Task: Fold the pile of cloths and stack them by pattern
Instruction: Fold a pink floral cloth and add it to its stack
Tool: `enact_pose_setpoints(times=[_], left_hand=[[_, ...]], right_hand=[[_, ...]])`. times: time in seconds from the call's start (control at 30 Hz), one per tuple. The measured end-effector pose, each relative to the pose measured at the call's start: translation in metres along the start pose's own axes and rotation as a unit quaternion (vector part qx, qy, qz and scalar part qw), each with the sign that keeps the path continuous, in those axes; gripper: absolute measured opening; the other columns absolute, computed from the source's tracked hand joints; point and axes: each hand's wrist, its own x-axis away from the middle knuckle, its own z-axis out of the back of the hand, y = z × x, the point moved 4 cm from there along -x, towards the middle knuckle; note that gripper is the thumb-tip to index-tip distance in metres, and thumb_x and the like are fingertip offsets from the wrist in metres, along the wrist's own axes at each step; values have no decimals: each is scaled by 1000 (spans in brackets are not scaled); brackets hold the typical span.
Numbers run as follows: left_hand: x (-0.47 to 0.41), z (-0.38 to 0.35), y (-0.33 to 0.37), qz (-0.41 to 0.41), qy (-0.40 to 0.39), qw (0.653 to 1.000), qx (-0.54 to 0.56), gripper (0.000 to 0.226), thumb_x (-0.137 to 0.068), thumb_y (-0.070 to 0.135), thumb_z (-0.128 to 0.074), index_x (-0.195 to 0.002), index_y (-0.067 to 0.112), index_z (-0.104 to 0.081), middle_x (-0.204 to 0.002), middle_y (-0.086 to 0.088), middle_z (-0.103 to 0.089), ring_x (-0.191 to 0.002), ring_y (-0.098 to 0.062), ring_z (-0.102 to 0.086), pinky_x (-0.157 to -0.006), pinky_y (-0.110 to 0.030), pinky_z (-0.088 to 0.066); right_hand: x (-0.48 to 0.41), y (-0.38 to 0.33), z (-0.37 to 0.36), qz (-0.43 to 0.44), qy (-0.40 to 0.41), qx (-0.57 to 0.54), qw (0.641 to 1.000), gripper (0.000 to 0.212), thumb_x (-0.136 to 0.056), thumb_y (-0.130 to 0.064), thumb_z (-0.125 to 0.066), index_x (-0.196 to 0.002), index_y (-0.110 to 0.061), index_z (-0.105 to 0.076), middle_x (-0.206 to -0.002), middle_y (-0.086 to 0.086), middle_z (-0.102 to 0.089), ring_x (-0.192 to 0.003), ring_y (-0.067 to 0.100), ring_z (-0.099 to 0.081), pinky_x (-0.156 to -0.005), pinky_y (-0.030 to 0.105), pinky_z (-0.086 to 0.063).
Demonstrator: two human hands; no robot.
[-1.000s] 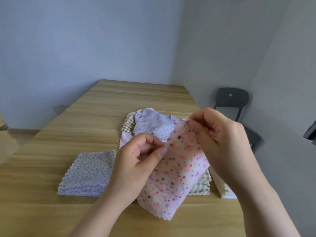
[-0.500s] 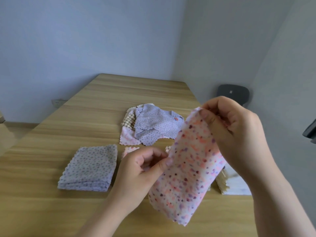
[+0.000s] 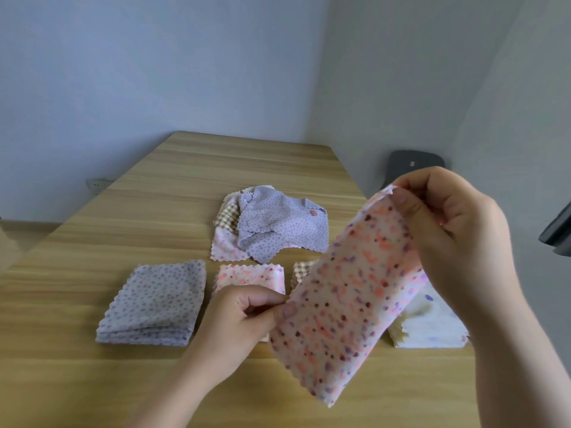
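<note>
Right hand (image 3: pixel 454 230) higher and further right than 0.5 s ago, pink spotted cloth (image 3: pixel 349 301) stretched in air over surface (image 3: pixel 123 230) | both hands pinch it, fingers (image 3: pixel 432 183) curled on two corners, left hand (image 3: pixel 244 322) lower | checked stack (image 3: pixel 301 268) mostly hidden behind cloth, white stack (image 3: pixel 429 329) partly | folded stacks: 4, incl. lilac stack (image 3: pixel 154 304), pink stack (image 3: pixel 250 274) | loose pile (image 3: pixel 278 227): 1

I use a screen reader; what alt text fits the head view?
Two hands hold up a pink spotted cloth above a wooden table: left hand pinching its side edge, right hand its top corner. Behind lie a lilac folded stack and an unfolded pile.
</note>
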Motion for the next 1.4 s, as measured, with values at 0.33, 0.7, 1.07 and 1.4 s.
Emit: enact_pose_setpoints(times=[0.33,0.7,1.07,1.4], left_hand=[[-1,12,-14,15,-14,997,-72,14,-72,21,-74,-80,28,-65,-67,-2,-68,-61,-10,-56,-63,-27,-43],[-2,29,-17,52,167,984,27,40,-89,50,-60,-84,10,-65,-80,-21,-66,-76,-43,-66,-76,-64,-53],[-8,38,17,-101,371,911,-148,43,-101,30,-45,-64,10,-33,-50,5,-28,-50,-12,-28,-50,-27,-23],[-23,36,41,-155,338,889,-268,40,-100,28,-44,-64,24,-25,-49,2,-27,-52,-17,-31,-48,-28,-23]], right_hand=[[5,13,2,-20,30,-9,999,8,-91,-17,-57,-88,-21,-63,-78,-8,-65,-73,8,-54,-60,13,-39],[18,37,4,-69,73,26,995,10,-97,-22,-48,-96,-19,-58,-74,-5,-62,-72,9,-52,-58,18,-41],[51,61,-13,-191,52,-14,980,12,-99,-29,-48,-93,-22,-56,-75,0,-67,-71,19,-58,-61,39,-51],[60,61,-25,-218,96,-37,971,17,-96,-28,-54,-82,-19,-56,-63,5,-63,-57,6,-51,-51,21,-40]])
